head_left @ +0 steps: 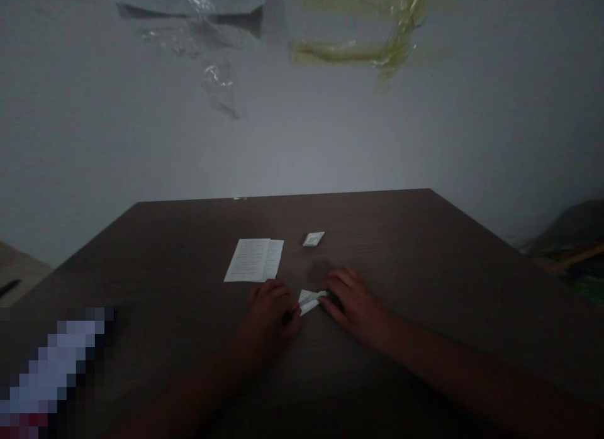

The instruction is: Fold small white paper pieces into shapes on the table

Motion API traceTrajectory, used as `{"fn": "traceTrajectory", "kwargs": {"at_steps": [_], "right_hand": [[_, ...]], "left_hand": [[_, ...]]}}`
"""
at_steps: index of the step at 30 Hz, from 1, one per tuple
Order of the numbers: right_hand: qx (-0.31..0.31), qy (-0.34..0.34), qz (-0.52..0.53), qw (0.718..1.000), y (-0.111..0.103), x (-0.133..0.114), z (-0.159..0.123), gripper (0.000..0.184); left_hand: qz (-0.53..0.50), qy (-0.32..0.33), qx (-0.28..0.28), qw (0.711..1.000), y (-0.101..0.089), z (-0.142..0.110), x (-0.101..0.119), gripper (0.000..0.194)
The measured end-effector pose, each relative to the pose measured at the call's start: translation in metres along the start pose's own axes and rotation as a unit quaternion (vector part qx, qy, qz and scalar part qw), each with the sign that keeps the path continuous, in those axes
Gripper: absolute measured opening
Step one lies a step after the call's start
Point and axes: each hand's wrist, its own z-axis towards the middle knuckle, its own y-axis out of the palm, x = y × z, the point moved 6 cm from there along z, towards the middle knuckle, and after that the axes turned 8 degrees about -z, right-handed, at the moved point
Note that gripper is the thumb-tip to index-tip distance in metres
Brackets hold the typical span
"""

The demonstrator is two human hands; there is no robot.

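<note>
Between my hands is a small folded piece of printed paper [309, 300], low over the dark table [189, 231]. My left hand [274, 308] is closed at its left end, with the fingers curled. On the opposite end, my right hand [352, 297] pinches the paper between thumb and fingers. Beyond my left hand lie flat printed sheets [250, 260], one partly over another. A small folded paper diamond [314, 239] rests on the table past my right hand. The room is dim, so the fold lines are hard to make out.
A pale wall [302, 131] rises behind the table's far edge, with taped paper and yellow tape [344, 52] on it. At the lower left is a pixelated, blurred-out object [56, 363]. Dark items [576, 238] stand beyond the table's right side.
</note>
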Motion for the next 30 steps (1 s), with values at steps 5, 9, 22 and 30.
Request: {"fn": "traceTrajectory", "kwargs": {"at_steps": [5,9,22,30], "right_hand": [[-0.054,-0.137,-0.017,0.989,0.000,-0.035,-0.009,0.032],[-0.105,-0.130,-0.034,0.985,0.008,-0.043,-0.010,0.036],[-0.184,-0.105,-0.008,0.977,0.011,-0.037,-0.011,0.042],[-0.214,-0.102,-0.015,0.971,0.013,-0.038,-0.015,0.055]], "left_hand": [[-0.001,-0.033,0.002,0.999,-0.003,0.000,0.002,0.017],[-0.015,-0.034,-0.001,0.999,-0.003,0.001,-0.001,0.016],[-0.129,0.006,-0.014,0.992,-0.018,-0.003,-0.017,0.031],[-0.140,0.052,-0.073,0.986,-0.011,0.000,-0.027,0.047]]}}
